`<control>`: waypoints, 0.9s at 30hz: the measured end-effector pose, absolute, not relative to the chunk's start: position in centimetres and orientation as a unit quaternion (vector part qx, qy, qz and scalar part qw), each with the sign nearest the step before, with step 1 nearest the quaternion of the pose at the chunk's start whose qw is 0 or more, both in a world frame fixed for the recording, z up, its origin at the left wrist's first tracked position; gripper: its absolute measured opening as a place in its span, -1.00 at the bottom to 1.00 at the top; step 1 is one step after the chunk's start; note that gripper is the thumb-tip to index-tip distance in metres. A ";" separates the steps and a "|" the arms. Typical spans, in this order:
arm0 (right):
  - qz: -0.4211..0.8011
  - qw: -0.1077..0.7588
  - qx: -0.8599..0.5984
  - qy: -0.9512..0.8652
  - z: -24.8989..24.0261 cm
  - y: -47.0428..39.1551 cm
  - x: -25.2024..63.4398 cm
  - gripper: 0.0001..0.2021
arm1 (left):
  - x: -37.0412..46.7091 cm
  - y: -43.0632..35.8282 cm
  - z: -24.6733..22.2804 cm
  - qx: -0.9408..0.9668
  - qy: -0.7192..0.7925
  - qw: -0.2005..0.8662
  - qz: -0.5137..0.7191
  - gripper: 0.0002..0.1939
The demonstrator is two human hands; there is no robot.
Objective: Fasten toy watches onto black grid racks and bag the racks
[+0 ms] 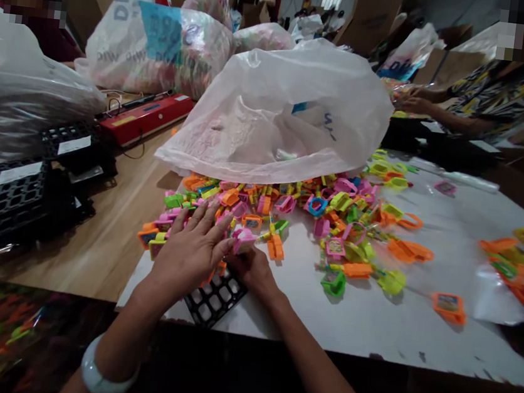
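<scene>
My left hand (194, 245) is spread flat, palm down, over the near left part of a heap of small bright plastic toys (334, 247). Close to its thumb is a pink toy (244, 240). Just right of it, my right hand (256, 271) has its fingers curled in; their tips are partly hidden, and what they hold is unclear. Below both hands lies a black plastic tray (214, 301) with a grid of openings, tilted at the white table's front edge. Part of the tray is covered by my hands.
A large translucent bag (281, 110) lies behind the heap. Black trays (11, 193) are stacked at left, near a red machine (148, 119). Loose orange toys (448, 307) lie at right. Co-workers sit at both sides; one's hands (417, 104) handle things.
</scene>
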State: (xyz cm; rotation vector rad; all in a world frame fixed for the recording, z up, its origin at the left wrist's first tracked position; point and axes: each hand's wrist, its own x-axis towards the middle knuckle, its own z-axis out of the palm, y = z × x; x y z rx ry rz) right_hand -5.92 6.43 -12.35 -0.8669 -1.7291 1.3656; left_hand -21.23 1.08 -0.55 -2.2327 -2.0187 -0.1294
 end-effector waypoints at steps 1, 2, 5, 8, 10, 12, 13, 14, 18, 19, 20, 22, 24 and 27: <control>0.508 0.382 -0.326 -0.700 -12.2 6.4 -5.8 -0.81 | -21.2 1.1 -0.6 -0.739 -0.668 0.067 -0.048 -0.41; 0.484 0.385 -0.313 -0.721 -12.1 6.3 -5.7 -0.83 | -21.1 1.0 -0.6 -0.739 -0.668 0.068 -0.054 -0.41; 0.441 0.367 -0.298 -0.763 -11.3 6.2 -5.8 -0.82 | -21.0 0.9 -0.5 -0.738 -0.668 0.066 -0.069 -0.40; 0.451 0.330 -0.314 -0.767 -10.8 6.2 -6.1 -0.80 | -21.1 0.9 -0.3 -0.742 -0.663 0.052 -0.079 -0.39; 0.445 0.320 -0.320 -0.773 -10.6 6.2 -6.2 -0.80 | -21.3 1.0 -0.3 -0.754 -0.648 0.050 -0.095 -0.43; 0.424 0.321 -0.319 -0.784 -10.5 6.2 -6.1 -0.80 | -21.7 1.0 -0.2 -0.789 -0.602 0.049 -0.115 -0.52; 0.413 0.321 -0.322 -0.789 -10.6 6.2 -6.1 -0.80 | -21.8 1.0 -0.2 -0.813 -0.568 0.045 -0.124 -0.56; 0.406 0.320 -0.328 -0.791 -10.6 6.1 -6.1 -0.80 | -22.0 0.9 -0.1 -0.834 -0.535 0.038 -0.133 -0.60; 0.378 0.317 -0.370 -0.787 -11.3 5.3 -6.4 -0.79 | -22.0 0.6 0.3 -0.853 -0.501 0.022 -0.144 -0.64; 0.366 0.320 -0.378 -0.788 -11.6 5.0 -6.6 -0.79 | -21.8 0.6 0.4 -0.849 -0.509 0.024 -0.140 -0.64; 0.352 0.323 -0.383 -0.790 -11.8 4.8 -6.8 -0.79 | -21.7 0.6 0.4 -0.845 -0.516 0.024 -0.134 -0.64; 0.334 0.333 -0.381 -0.795 -12.1 4.4 -7.0 -0.79 | -21.4 0.7 0.4 -0.843 -0.523 0.011 -0.123 -0.68; 0.342 0.339 -0.351 -0.803 -12.0 4.6 -6.5 -0.78 | -21.3 0.7 0.2 -0.842 -0.526 -0.008 -0.118 -0.68; 0.346 0.322 -0.295 -0.830 -10.5 6.2 -4.4 -0.73 | -21.3 0.6 -0.2 -0.834 -0.540 -0.003 -0.117 -0.63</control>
